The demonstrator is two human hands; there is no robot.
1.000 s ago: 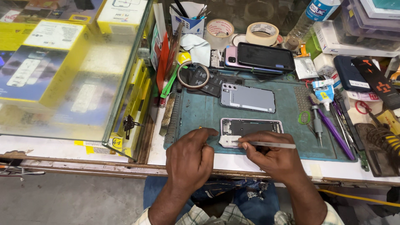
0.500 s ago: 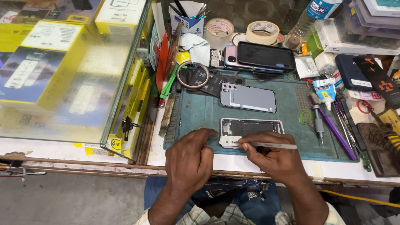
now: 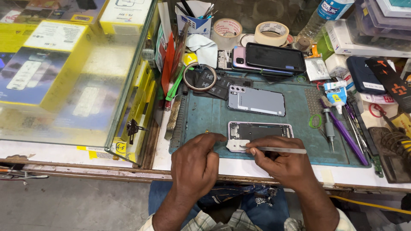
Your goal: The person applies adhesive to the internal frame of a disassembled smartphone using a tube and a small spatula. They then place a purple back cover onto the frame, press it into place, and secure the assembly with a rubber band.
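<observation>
Opened phone frame (image 3: 261, 130) sits at the near edge of the teal repair mat (image 3: 205, 115), getting worked on with both hands.

Left hand (image 3: 195, 164) rests palm down on the mat, fingertips pressing the frame's near-left corner where a small white part (image 3: 236, 146) lies. Right hand (image 3: 280, 160) is pinched shut around metal tweezers (image 3: 278, 150), tip touching that white part. Just beyond the frame lies the grey back cover (image 3: 256, 100), and farther off a stack of phones (image 3: 269, 57) and two tape rolls (image 3: 250, 32). Purple and grey tools (image 3: 342, 132) line the mat's right side; a glass case of yellow boxes (image 3: 64, 72) stands left.
</observation>
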